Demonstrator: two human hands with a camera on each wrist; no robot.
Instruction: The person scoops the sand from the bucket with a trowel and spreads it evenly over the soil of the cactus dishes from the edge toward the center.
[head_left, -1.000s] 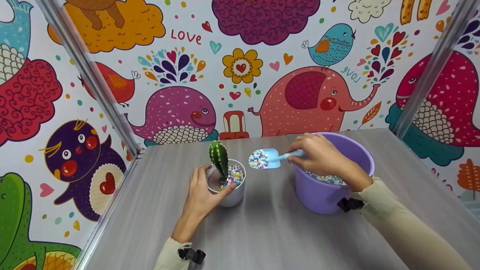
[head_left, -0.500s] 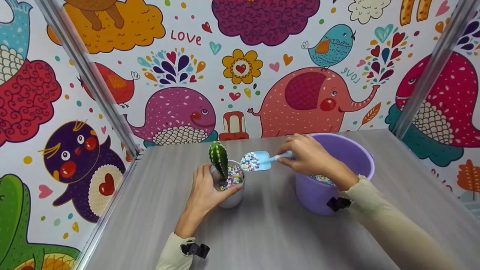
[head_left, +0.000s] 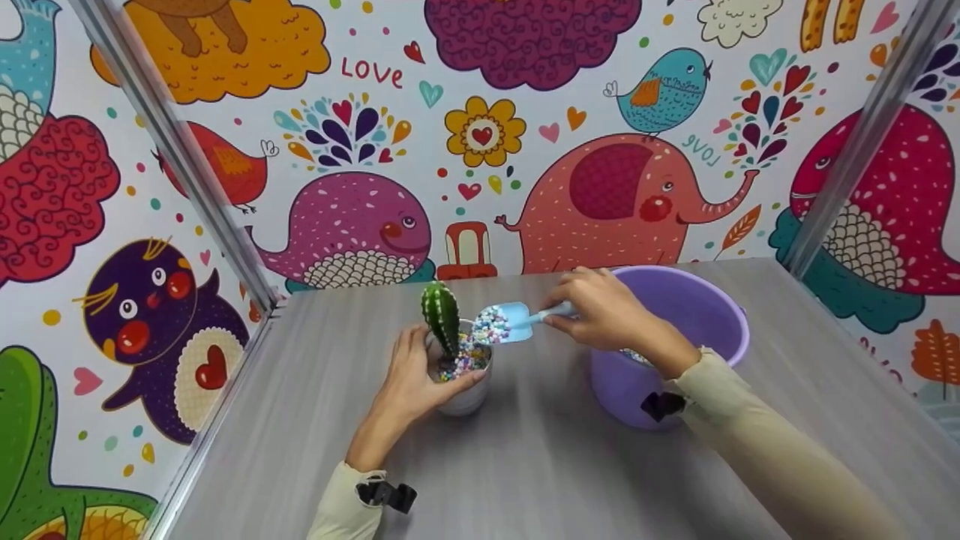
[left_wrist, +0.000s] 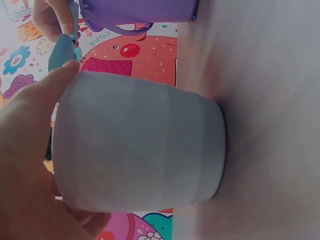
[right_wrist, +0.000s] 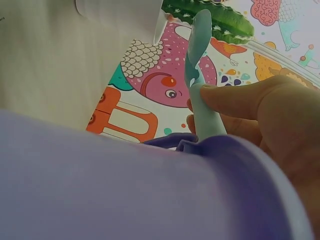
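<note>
Head view: left grip holds pot with cactus, beads; right grip holds scoop of beads.

Left hand cupped wide; right hand curled in grip, back upward.

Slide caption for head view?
Left hand grips the cactus pot; right hand holds a scoop of beads at its rim.

A white wall printed with a coral elephant, a purple whale and "LOVE" lettering rises beyond the left hand and right hand, metal posts at its corners, a grey wood-grain table below.
</note>
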